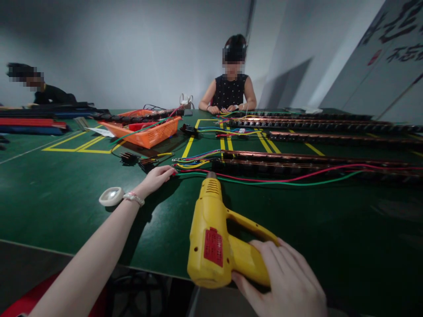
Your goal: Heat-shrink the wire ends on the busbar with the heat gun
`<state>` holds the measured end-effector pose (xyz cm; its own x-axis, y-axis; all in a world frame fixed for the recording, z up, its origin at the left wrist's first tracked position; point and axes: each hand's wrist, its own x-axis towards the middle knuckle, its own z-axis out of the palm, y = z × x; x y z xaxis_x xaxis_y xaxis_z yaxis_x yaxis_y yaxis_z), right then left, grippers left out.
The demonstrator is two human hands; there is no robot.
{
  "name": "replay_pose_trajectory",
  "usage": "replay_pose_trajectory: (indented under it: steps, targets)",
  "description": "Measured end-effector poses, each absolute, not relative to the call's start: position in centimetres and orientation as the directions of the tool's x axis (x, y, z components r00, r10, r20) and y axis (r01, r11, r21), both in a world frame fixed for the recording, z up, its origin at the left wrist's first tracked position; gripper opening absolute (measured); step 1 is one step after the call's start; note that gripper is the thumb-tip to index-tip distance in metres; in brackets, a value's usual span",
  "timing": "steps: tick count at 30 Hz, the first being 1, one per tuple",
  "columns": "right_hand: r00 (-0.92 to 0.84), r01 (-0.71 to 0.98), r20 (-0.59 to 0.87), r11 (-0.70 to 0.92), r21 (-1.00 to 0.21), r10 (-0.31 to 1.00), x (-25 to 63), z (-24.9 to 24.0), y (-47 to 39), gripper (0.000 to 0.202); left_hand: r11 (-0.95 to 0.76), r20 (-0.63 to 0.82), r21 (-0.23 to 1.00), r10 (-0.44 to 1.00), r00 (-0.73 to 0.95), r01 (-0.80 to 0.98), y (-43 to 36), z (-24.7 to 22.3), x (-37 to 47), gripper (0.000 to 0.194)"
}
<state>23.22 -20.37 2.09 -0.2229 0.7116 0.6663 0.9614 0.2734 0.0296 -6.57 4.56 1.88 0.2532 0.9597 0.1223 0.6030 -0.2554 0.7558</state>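
Note:
My right hand (291, 273) is wrapped round the grip of a yellow heat gun (211, 224) with a red label. Its metal nozzle points away from me, toward the wires beside the long black and copper strips (284, 165). Out to the left, my left hand (157, 179) pinches the ends of the wires, with a red one at the fingertips. Blue, yellow, red and green wires (198, 165) run from there to the right. A long green wire (284, 181) and a red wire (317, 171) lie along the near side of the strips.
An orange basket (148, 135) holds parts and wires. Near my left wrist lies a small white dish (111, 196). Black connectors (129, 158) sit beyond my left hand. Across the green table (76, 220) a person (231, 88) handles wires; another person (49, 93) leans at far left.

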Motion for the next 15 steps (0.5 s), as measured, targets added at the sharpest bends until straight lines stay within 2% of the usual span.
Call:
replay_pose_trajectory:
  steps: [5,10,15]
  targets:
    - [-0.162,0.945,0.684,0.311,-0.099,0.711,20.5,1.9,-19.6,0.042,-0.245,0.106,0.78,0.959,0.263,0.576,4.6,1.8,-6.6,0.054]
    - [-0.177,0.906,0.685,0.388,-0.167,0.707,17.9,1.4,-18.8,0.042,-0.286,0.114,0.74,0.945,0.306,0.608,4.6,1.8,-6.6,0.053]
    - [-0.173,0.872,0.708,0.441,-0.213,0.685,16.0,1.2,-18.4,0.044,-0.296,0.119,0.753,0.94,0.32,0.588,4.9,1.5,-6.8,0.052]
